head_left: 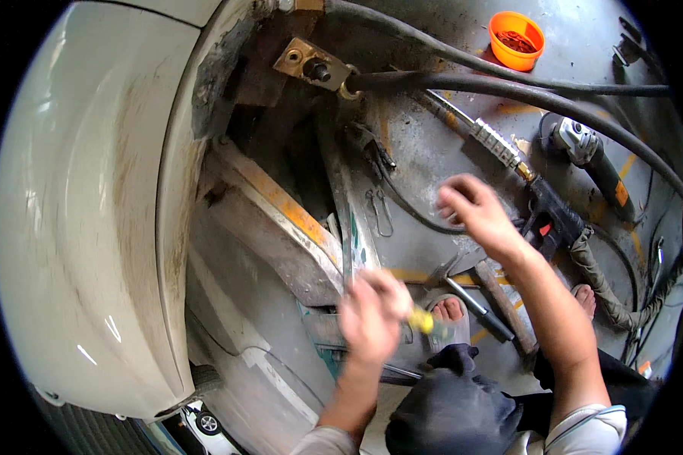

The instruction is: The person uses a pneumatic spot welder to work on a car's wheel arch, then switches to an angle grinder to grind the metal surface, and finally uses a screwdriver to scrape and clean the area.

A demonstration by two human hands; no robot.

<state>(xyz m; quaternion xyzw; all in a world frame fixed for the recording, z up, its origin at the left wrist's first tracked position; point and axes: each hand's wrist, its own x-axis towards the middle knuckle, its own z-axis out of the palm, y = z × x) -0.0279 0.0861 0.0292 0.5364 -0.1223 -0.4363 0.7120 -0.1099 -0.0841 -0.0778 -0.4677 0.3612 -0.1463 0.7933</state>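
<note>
My left hand (372,315), blurred by motion, is closed on a tool with a yellow-green handle (425,322), low in the centre over a bare foot in a sandal. Higher and to the right, my right hand (470,208) is loosely curled with fingers apart and nothing visible in it, above a black cable (413,208) on the floor. A black trigger gun (550,220) with a metal nozzle lies just right of it. Below lie a hammer (508,303) and a metal bar with dark grip (482,307). A metal bracket (311,64) sits at the top.
The cream car body (91,212) fills the left, with angled metal members (273,220) beside it. An orange bowl (516,42) stands at the top right. An angle grinder (592,159) lies on the right, under thick hoses (455,83) crossing the upper area.
</note>
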